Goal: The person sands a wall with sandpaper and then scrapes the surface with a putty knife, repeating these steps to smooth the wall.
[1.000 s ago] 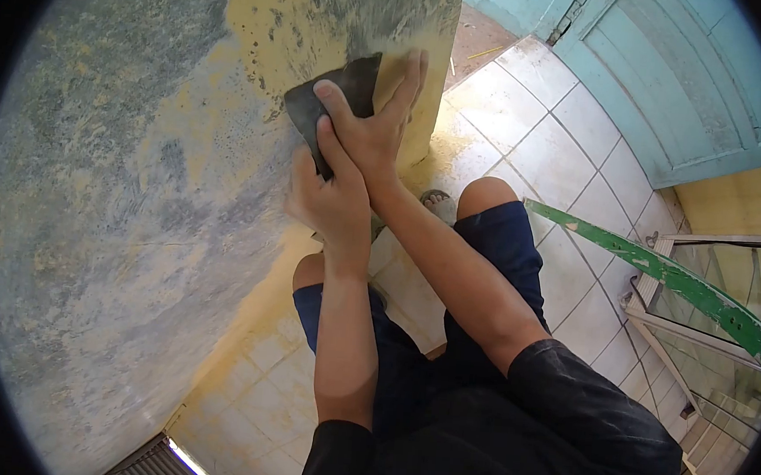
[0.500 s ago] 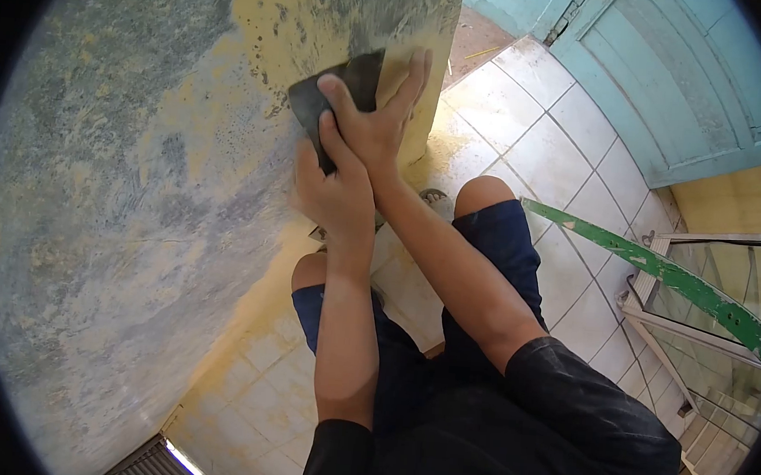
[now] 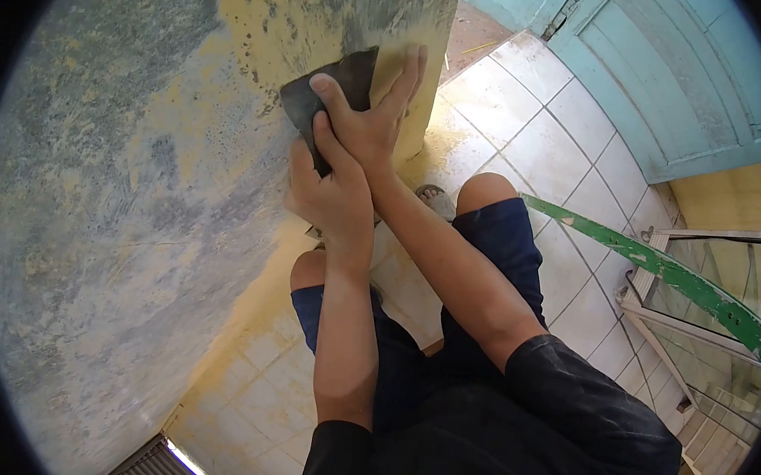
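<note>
A dark grey sheet of sandpaper lies flat against the worn, patchy wall. My right hand presses on it, thumb across its face and fingers stretched along its right side. Just below, my left hand grips the lower end of the sheet, its fingers bent round the edge. The two hands touch and overlap at the wrist and thumb. Part of the sheet is hidden under my palms. Yellow paint shows through the grey around the sandpaper.
Pale floor tiles carry yellow dust along the wall's base. A chipped green bar crosses at right, beside a metal-framed glass piece. A light blue door stands at upper right. My knees are bent close to the wall.
Both hands and the sandpaper have shifted slightly left along the wall. The hands look less blurred now. My grip is the same.
</note>
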`<state>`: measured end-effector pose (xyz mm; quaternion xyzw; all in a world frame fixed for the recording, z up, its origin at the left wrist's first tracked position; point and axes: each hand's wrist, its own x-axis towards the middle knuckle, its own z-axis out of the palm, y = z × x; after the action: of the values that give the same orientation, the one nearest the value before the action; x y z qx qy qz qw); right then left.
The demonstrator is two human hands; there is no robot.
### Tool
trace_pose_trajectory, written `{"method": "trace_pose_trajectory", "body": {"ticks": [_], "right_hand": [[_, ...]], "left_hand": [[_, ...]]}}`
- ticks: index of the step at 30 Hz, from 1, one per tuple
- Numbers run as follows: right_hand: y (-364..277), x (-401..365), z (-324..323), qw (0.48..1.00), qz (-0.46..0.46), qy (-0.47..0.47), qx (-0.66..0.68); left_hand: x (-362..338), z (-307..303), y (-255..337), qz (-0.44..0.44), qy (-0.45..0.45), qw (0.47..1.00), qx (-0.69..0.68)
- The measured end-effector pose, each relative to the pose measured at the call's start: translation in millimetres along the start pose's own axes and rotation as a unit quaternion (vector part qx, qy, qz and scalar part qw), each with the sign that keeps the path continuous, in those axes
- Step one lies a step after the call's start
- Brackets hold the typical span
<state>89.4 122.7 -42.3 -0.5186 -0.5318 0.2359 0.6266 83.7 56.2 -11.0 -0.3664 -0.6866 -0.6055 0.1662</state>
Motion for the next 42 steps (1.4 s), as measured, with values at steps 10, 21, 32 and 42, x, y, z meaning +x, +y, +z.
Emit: {"method": "trace_pose_trajectory", "body": {"ticks": [10, 21, 32, 42], "right_hand": [[-38.1, 52.7, -4.5, 0.981, 0.003, 0.018, 0.196], [-42.5, 54.6, -4.4, 0.977, 0.004, 0.032, 0.213], [-11.4, 20.9, -4.8, 0.996, 0.058, 0.002, 0.068], [-4.3, 5.3, -0.7, 0.996, 0.028, 0.007, 0.083]], "left_hand": [[28.0, 14.2, 22.9, 0.035, 0.000, 0.999, 0.005], [27.8, 19.3, 25.5, 0.007, 0.009, 1.000, -0.015], [6.1, 13.3, 5.0, -0.004, 0.004, 1.000, 0.001], [-0.7, 5.0, -0.9, 0.011, 0.005, 1.000, 0.006]]}}
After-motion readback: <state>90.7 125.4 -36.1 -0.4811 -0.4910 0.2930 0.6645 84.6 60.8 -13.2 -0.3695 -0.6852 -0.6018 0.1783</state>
